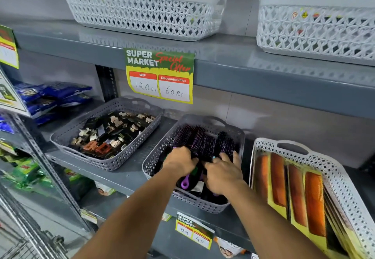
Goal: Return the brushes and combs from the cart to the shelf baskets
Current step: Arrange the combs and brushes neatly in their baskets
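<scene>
Both hands are inside the gray basket (160,155) of round brushes (203,141). The left hand (179,160) has fingers curled around a black brush handle (195,153). The right hand (224,172) rests on the brushes, fingers spread. Above the basket, a sign (159,75) reads "SUPER MARKET Special Offer, MRP 120 Rs, Discounted Price 60 Rs."

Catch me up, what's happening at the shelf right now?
A person has both hands down in the middle grey basket, which holds round brushes. The left hand is closed around a black brush handle, and the right hand rests on the brushes beside it, fingers spread. To the left, another grey basket holds hair clips. To the right, a white basket holds packaged orange combs. Both white baskets on the upper shelf are untouched.
</scene>
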Demonstrator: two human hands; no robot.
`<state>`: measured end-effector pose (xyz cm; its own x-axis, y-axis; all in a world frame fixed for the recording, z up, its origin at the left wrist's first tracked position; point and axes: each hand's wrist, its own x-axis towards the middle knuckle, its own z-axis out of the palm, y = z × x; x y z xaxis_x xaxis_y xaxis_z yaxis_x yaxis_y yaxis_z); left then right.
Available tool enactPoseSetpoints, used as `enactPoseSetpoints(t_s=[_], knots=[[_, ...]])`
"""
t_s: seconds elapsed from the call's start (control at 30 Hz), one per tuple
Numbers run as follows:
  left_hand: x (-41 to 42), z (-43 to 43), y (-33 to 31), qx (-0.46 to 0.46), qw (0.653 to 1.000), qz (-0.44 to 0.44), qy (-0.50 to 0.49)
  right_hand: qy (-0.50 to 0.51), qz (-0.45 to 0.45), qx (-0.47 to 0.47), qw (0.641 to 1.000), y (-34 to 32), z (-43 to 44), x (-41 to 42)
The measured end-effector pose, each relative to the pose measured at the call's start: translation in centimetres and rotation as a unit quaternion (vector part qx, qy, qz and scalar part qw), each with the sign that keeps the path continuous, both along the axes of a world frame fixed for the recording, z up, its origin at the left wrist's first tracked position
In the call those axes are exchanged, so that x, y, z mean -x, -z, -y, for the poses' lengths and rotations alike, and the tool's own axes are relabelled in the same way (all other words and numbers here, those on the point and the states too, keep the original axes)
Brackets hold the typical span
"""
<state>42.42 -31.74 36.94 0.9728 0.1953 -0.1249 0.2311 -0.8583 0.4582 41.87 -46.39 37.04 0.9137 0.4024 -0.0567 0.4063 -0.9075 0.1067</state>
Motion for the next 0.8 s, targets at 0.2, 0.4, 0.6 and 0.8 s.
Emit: enactPoseSetpoints(t_s=[0.2, 0.4, 0.6, 0.8], knots=[[0.4, 0.4, 0.2, 0.006, 1.0, 0.021, 0.003, -0.019, 0.024, 0.013, 0.999, -0.6, 1.5, 0.0], [0.7, 1.2, 0.2, -0.049, 0.998, 0.044, -0.025, -0.016, 0.042, 0.004, 0.999, -0.3, 1.7, 0.4], [0.9, 1.5, 0.5, -0.103, 0.992, 0.072, -0.022, -0.028, 0.07, -0.011, 0.997, 0.1, 1.4, 0.8], [0.7, 0.4, 1.0, -0.07, 0.991, 0.099, -0.05, -0.122, 0.062, -0.018, 0.99, -0.1, 1.1, 0.6]])
